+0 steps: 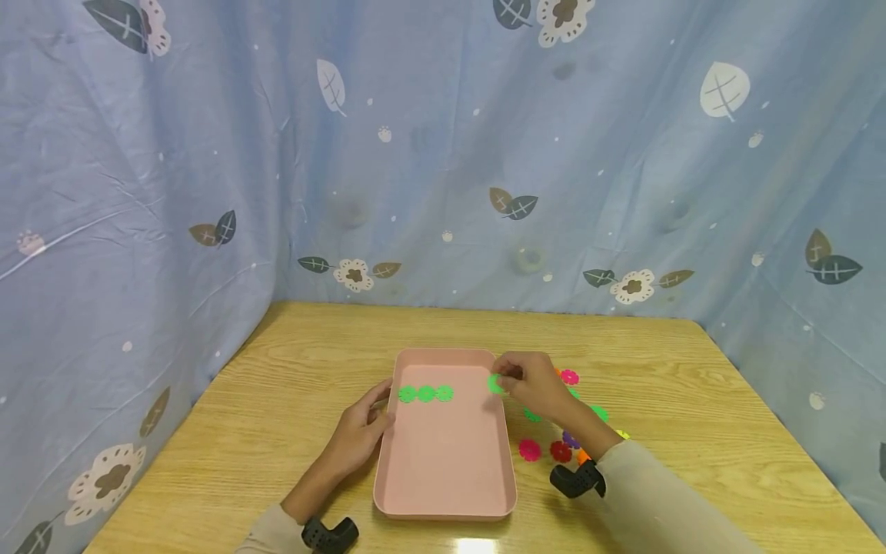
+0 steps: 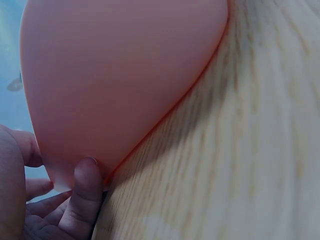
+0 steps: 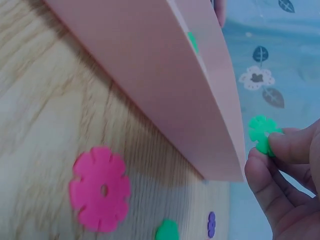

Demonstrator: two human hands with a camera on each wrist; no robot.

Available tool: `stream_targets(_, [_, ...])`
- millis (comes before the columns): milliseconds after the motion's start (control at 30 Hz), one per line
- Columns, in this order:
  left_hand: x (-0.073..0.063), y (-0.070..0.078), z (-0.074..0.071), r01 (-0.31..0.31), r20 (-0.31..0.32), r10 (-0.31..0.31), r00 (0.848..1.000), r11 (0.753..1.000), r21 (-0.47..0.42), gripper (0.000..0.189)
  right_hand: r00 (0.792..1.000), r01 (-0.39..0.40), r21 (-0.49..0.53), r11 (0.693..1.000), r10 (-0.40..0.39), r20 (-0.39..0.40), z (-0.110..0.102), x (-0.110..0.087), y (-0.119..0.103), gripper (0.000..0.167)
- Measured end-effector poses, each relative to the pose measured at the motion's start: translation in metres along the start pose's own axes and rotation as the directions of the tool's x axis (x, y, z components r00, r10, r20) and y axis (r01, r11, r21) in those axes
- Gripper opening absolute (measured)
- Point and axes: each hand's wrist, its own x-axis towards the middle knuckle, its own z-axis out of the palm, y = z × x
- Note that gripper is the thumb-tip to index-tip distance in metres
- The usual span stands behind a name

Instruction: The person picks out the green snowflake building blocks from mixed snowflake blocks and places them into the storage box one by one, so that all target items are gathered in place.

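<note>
A pale pink rectangular tray [image 1: 446, 454] lies on the table. At its left wall, my left hand [image 1: 360, 431] holds the side with thumb and fingers; the left wrist view shows the thumb [image 2: 86, 195] against the outer wall. Inside the tray, three green flower-shaped plastic discs [image 1: 425, 394] form a row near the far left. My right hand [image 1: 536, 382] pinches another green flower-shaped disc [image 3: 262, 132] between thumb and fingers, above the tray's far right rim. The held disc is partly covered by the fingertips.
Right of the tray are several loose flower-shaped discs, including a pink one [image 1: 529, 450], a red one [image 1: 561, 452] and a purple one [image 1: 571, 439]. Some are hidden under the right forearm. A patterned blue curtain [image 1: 443, 154] hangs behind the wooden table [image 1: 311, 338].
</note>
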Motion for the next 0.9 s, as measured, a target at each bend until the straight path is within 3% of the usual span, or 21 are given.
stream_targets(300, [-0.004,0.000,0.002,0.003,0.001,-0.003,1.000,1.000,-0.004,0.059,0.998,-0.025,0.035,0.999,0.023,0.058,0.017,0.013,-0.006,0.012])
stream_targets(600, [-0.008,0.001,0.006,0.003,-0.025,-0.002,1.000,1.000,0.009,0.058,0.988,-0.098,-0.067,0.993,0.105,0.114,0.033,0.021,-0.012,0.011])
stream_targets(800, [-0.010,0.000,0.007,-0.002,-0.024,0.003,1.000,1.000,0.019,0.058,0.994,-0.054,-0.128,0.990,0.066,0.090,0.042,0.023,-0.009,0.014])
stream_targets(900, [-0.011,-0.001,0.009,-0.007,-0.030,0.008,1.000,1.000,0.019,0.057,0.993,-0.072,-0.187,0.980,0.087,0.074,0.046,0.022,-0.009,0.014])
